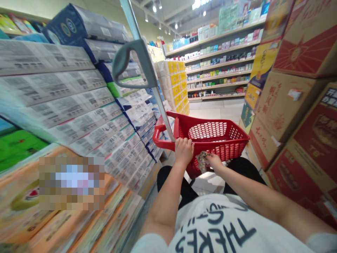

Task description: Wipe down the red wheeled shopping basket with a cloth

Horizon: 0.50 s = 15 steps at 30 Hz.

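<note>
A red plastic shopping basket (223,140) stands on the floor in front of me, with a grey pull handle (139,59) rising from its near rim. My left hand (183,149) is closed around the base of that handle at the basket's near edge. My right hand (214,161) presses a crumpled patterned cloth (202,161) against the basket's near wall, fingers closed on it. The basket's inside looks bare as far as I can see.
Stacked tissue and paper packs (79,105) fill the shelving on the left. Brown and red cardboard cartons (297,98) are piled on the right. A narrow tiled aisle (218,112) runs ahead to shelves of small goods (221,66) at the back.
</note>
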{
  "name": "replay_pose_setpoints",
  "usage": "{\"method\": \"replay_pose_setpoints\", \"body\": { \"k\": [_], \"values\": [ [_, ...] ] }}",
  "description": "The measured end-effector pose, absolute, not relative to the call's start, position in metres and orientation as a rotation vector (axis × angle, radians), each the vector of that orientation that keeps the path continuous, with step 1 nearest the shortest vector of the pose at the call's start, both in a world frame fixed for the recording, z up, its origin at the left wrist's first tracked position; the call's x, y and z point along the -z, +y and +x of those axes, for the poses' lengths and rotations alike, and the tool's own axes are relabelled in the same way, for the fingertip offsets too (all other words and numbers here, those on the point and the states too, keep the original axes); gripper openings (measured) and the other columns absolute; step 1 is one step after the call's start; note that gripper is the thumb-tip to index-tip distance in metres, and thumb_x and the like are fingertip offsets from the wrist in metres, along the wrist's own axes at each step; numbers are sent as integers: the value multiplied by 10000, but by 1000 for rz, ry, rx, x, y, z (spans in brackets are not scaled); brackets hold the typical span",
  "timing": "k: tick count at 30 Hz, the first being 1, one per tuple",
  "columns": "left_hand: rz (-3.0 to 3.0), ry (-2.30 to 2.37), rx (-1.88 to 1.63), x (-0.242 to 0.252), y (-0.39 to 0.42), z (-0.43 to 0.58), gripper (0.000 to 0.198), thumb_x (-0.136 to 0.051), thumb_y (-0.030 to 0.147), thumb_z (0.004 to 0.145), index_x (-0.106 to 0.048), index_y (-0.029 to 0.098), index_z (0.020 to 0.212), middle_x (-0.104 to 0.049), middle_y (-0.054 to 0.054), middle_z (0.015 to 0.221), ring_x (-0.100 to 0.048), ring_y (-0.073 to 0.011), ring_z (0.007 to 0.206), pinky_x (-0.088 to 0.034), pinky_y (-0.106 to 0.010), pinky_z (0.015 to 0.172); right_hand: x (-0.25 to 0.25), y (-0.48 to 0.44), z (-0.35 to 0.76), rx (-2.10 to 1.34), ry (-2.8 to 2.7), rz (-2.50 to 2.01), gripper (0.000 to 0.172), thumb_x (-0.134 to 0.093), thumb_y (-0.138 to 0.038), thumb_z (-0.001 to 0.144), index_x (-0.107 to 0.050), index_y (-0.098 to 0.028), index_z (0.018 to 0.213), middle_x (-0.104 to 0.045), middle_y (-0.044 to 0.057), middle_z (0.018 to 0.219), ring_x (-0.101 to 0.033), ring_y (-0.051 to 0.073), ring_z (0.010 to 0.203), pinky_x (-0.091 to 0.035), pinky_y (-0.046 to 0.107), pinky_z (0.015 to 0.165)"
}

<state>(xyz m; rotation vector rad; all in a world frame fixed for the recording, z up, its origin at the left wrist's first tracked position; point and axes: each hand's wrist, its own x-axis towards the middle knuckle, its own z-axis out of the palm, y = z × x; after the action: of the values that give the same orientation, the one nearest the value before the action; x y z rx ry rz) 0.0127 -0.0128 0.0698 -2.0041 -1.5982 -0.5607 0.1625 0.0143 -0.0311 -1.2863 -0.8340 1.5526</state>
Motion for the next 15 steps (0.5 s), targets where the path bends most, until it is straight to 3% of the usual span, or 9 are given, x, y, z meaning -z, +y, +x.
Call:
{"method": "replay_pose_setpoints", "body": {
  "k": [15],
  "values": [
    [-2006, -1606, 569, -70, -14, 12, 241, -420, 343, 942, -619, 209, 958, -588, -83, 896, -503, -248, 940, -307, -424, 977, 42, 17, 162, -1540, -934, -1238, 91, -572, -214, 773, -589, -157, 843, -646, 25, 689, -618, 153, 591, -499, 239, 481]
  ]
}}
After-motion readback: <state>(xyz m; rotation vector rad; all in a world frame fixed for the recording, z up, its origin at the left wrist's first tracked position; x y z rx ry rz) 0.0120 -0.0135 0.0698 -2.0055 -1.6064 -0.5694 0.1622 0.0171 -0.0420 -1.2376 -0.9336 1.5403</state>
